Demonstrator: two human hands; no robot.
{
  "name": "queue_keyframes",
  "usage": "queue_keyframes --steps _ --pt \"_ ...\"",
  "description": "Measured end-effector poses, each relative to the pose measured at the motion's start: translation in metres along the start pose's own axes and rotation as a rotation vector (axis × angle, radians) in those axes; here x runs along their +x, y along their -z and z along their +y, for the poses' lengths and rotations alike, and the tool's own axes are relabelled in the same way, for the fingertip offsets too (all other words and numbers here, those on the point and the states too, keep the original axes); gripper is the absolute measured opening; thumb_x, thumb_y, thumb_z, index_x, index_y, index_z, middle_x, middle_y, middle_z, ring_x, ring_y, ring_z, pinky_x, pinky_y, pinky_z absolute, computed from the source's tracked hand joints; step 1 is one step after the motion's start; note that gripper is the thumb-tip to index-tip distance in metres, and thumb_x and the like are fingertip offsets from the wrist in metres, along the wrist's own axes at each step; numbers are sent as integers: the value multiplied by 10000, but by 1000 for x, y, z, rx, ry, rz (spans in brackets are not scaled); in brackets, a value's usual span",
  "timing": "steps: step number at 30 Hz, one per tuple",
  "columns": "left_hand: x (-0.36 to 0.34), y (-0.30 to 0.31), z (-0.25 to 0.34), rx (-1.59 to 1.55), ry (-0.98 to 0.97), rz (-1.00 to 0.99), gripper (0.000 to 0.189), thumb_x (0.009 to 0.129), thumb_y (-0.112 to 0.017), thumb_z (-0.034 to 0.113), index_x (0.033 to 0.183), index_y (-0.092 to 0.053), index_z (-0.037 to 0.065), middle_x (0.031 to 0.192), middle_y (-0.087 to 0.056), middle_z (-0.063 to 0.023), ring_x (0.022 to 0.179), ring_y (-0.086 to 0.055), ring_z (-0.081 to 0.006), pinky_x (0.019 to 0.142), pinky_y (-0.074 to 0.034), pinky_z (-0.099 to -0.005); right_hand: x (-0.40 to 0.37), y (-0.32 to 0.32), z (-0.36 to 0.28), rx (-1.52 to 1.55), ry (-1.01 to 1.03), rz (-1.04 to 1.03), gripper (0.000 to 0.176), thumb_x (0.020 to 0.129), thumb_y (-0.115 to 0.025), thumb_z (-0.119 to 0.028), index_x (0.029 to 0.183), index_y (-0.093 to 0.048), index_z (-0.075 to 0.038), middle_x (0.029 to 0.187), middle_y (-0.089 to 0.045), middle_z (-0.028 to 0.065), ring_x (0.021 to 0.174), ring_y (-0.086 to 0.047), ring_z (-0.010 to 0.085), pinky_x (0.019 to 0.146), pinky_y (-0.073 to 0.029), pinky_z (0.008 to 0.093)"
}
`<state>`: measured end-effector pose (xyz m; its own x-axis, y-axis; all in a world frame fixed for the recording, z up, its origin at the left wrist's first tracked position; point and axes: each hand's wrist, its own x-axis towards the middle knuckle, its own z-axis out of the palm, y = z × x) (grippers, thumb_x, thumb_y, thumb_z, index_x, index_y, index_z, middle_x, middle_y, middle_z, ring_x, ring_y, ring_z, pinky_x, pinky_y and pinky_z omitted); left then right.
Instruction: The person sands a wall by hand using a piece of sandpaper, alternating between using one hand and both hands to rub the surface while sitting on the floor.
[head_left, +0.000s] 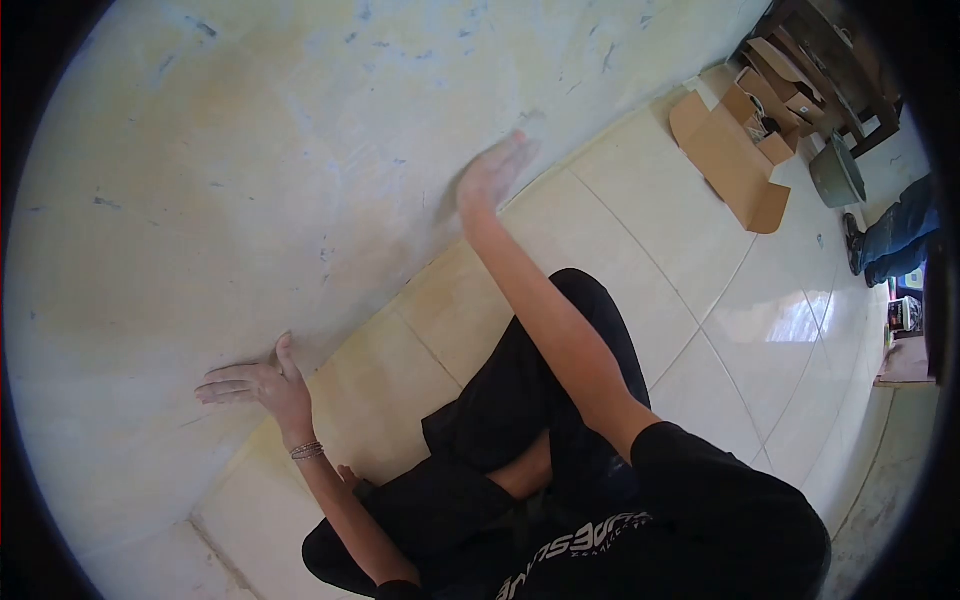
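Note:
My left hand [252, 384] lies flat against the pale, scuffed wall [230, 180] low down, close to where it meets the floor. Its fingers are spread, it holds nothing, and bracelets circle the wrist. My right hand [493, 172] reaches further along the same wall with the arm stretched out, its palm pressed to the surface. That hand is blurred and I see nothing in it. I sit on the tiled floor [640, 230] in black clothes, knees bent toward the wall.
Opened cardboard boxes [735, 150] lie on the tiles at the far right near dark wooden furniture [830, 60]. A grey bucket [836, 172] stands beside them. Another person's leg in jeans [900, 240] shows at the right edge.

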<state>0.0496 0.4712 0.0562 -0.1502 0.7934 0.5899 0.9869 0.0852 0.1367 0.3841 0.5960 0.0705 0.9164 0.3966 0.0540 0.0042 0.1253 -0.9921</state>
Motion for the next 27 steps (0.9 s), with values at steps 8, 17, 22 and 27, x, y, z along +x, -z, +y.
queue_keyframes --steps 8,17,22,27 --pt "-3 0 7 -28 50 -18 1252 856 -563 638 1354 228 -195 1360 313 -469 1305 290 -584 1058 95 -672 -32 11 -45 -216 755 -248 708 1021 -305 -396 1458 -124 131 1548 -99 297 1458 -86 378 1188 -70 417" --pt "-6 2 8 -49 41 -41 1248 860 -544 648 1348 228 -203 1356 310 -475 1307 288 -583 1063 93 -664 0 5 -12 -3 148 -53 660 1021 -310 -322 1456 -124 138 1546 -108 301 1450 -101 404 1185 -58 409" --pt "-4 0 4 -11 30 -23 1247 863 -534 653 1345 228 -208 1353 308 -479 1308 287 -582 1066 92 -660 -30 10 -44 -245 853 -241 703 1014 -319 -371 1459 -118 135 1543 -130 299 1451 -103 399 1183 -70 406" --pt "-2 -1 1 31 5 -18 1246 867 -520 660 1337 232 -215 1338 320 -487 1296 290 -597 1053 95 -677 -8 -3 1 20 106 17 680 1007 -326 -345 1463 -134 121 1536 -110 323 1438 -102 446 1179 -69 432"
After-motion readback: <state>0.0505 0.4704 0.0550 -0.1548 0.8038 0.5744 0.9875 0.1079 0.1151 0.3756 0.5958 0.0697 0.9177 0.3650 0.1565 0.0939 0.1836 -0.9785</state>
